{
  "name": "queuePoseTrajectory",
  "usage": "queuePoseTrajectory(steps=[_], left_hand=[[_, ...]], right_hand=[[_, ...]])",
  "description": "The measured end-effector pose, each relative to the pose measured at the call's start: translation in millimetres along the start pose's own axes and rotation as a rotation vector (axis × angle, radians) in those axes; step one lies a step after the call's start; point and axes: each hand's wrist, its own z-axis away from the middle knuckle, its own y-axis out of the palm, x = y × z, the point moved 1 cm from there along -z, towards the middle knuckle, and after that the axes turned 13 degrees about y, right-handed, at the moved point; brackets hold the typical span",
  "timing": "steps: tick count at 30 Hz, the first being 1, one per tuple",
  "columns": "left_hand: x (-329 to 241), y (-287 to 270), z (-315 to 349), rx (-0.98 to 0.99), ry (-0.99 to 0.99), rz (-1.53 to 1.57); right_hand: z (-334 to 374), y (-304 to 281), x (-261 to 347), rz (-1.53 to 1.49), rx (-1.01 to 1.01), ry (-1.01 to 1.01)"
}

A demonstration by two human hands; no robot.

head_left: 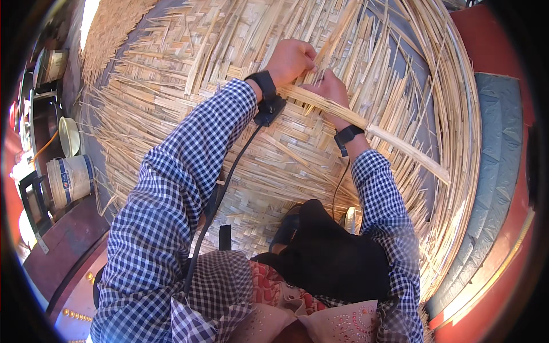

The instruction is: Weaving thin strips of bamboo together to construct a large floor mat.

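A large mat of pale split reed strips (246,154) spreads in front of me, with long loose ends fanning out at its far side. My left hand (290,62) is closed, fingertips pinched on a flat reed strip (337,35) that runs up and away to the right. Close beside it, my right hand (330,90) has its fingers curled in at the weave; what they grip is hidden. A longer pale strip (409,150), thicker toward its right end, crosses over my right hand and slants down to the right.
At the left stand a white bucket (71,178), a pale bowl (69,137) and another tub (52,66). Another woven mat (111,34) lies at the far left. A grey-green quilted pad (498,148) lines the right side over red flooring. Cables (220,203) hang from both wrist straps.
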Motion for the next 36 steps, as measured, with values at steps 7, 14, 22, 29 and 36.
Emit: queuePoseTrajectory(steps=[7, 14, 22, 29, 36], left_hand=[[-18.4, -19.4, 40.7, -0.076, 0.325, -0.447], [3.0, -4.2, 74.8, -0.145, 0.436, -0.363], [15.6, 25.6, 84.8, -0.35, 0.541, -0.179], [65.4, -49.6, 127.5, -0.395, 0.14, -0.712], [60.3, -55.2, 132.2, 0.173, 0.248, -0.979]], right_hand=[[-21.7, 22.5, -25.1, -0.571, 0.052, -0.18], [13.8, -1.9, -6.7, -0.713, 0.049, -0.147], [65.9, -8.5, 10.9, -0.446, -0.024, -0.314], [61.9, -39.1, -30.0, 0.53, -0.247, -0.346], [37.1, -45.0, -42.3, 0.231, -0.102, -0.308]])
